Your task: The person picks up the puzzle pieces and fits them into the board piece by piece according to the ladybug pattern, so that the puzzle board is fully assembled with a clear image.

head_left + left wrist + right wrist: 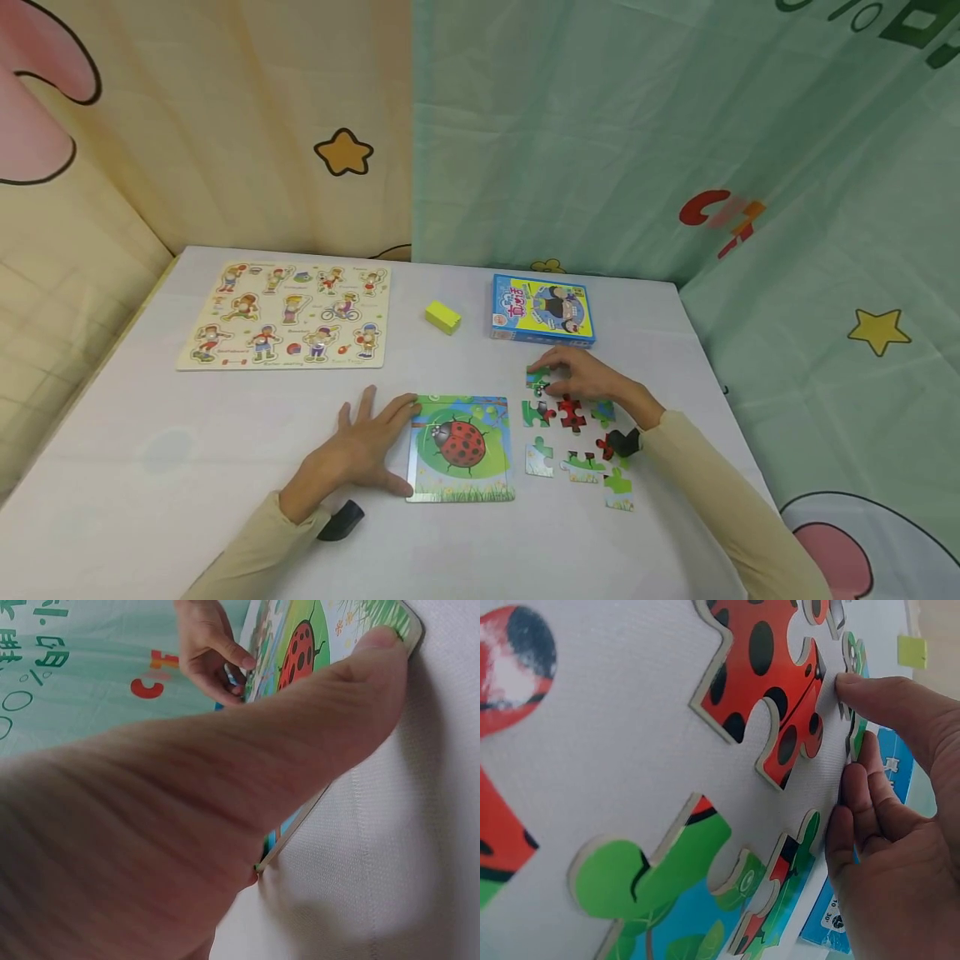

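A square puzzle board [487, 482] with a ladybug picture lies flat on the white table. My left hand [360, 448] spreads along its left side, the thumb [379, 639] resting on the near corner and fingertips touching the far corner. To the right of the board, my right hand [583, 375] pinches a green and blue puzzle piece [536, 377] at the far end of the loose pieces, with thumb and fingers on either side of it. Closer to me lie a red spotted piece [761, 645], a grass-and-flower piece [583, 468] and several others.
A wooden board with sports figures [281, 321] lies at the far left. A small yellow block [442, 317] and a blue-and-yellow box [543, 310] sit toward the back. Patterned curtains [555, 150] stand behind the table and along its sides.
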`<state>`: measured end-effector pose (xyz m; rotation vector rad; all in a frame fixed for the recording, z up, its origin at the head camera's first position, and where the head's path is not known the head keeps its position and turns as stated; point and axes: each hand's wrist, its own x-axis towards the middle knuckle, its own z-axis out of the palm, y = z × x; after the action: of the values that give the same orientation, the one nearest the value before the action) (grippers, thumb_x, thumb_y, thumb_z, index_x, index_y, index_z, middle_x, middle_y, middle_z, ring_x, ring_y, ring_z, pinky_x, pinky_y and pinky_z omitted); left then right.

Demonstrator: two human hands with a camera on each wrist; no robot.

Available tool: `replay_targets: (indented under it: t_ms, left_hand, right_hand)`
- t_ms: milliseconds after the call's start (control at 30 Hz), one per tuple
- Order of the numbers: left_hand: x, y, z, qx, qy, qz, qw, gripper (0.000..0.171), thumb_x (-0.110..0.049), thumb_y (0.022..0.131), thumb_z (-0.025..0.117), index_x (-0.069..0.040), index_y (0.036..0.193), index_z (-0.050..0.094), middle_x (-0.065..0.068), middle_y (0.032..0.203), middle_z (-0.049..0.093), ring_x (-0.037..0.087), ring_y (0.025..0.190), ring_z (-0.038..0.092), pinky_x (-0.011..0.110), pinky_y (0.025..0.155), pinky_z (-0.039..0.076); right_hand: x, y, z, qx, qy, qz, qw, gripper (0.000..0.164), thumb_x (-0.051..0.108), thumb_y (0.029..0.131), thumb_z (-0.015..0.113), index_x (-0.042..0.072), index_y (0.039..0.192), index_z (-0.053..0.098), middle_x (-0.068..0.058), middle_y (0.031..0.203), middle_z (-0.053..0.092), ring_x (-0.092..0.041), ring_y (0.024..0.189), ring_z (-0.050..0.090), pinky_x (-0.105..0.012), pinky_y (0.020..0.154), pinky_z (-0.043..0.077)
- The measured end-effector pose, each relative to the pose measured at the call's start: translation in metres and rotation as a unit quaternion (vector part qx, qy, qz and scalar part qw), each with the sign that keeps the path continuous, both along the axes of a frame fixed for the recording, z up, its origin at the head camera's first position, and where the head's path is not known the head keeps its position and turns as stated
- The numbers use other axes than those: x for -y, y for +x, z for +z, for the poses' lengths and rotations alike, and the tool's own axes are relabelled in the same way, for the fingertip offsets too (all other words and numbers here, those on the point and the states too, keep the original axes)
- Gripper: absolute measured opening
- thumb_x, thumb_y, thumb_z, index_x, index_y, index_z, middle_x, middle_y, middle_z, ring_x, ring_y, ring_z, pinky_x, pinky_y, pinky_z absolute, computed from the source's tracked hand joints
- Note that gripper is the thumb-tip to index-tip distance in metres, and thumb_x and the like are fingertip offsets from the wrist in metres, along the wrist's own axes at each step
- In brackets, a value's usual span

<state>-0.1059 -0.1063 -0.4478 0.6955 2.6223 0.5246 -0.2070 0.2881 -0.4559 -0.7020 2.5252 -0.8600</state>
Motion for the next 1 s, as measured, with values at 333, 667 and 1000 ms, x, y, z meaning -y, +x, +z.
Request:
replay_targets:
  t_ms: [333,667,1000]
  left_hand:
    - [0.0,0.0,0.001,0.0,0.002,0.003,1.0,0.116,-0.05,0.059,0.094,-0.009,0.152,0.038,0.009,0.162,0.029,0.061,0.144,0.012,0.085,0.105,0.014]
    - [0.0,0.001,0.001,0.0,-0.003,0.002,1.0,0.116,-0.051,0.058,0.094,-0.009,0.152,0.038,0.009,0.162,0.028,0.061,0.144,0.013,0.085,0.104,0.016]
    - [0.0,0.001,0.002,-0.002,-0.005,-0.001,1.0,0.116,-0.051,0.059,0.093,-0.009,0.152,0.038,0.009,0.162,0.028,0.061,0.144,0.013,0.085,0.104,0.016]
  right_hand:
    - [0.001,0.002,0.0,-0.018,0.012,-0.014,1.0,0.036,0.014,0.087,0.076,0.013,0.123,0.071,-0.006,0.127,0.066,-0.022,0.112,0.059,-0.043,0.099,0.049]
    - [0.006,0.004,0.0,-0.025,-0.026,-0.009,0.999,0.033,0.016,0.088,0.078,0.015,0.12,0.072,-0.003,0.124,0.068,-0.025,0.119,0.06,-0.05,0.105,0.048]
    - [0.024,0.01,0.002,-0.044,-0.061,0.005,0.997,0.029,0.02,0.086,0.08,0.018,0.115,0.074,0.001,0.121,0.07,-0.022,0.12,0.06,-0.048,0.106,0.047]
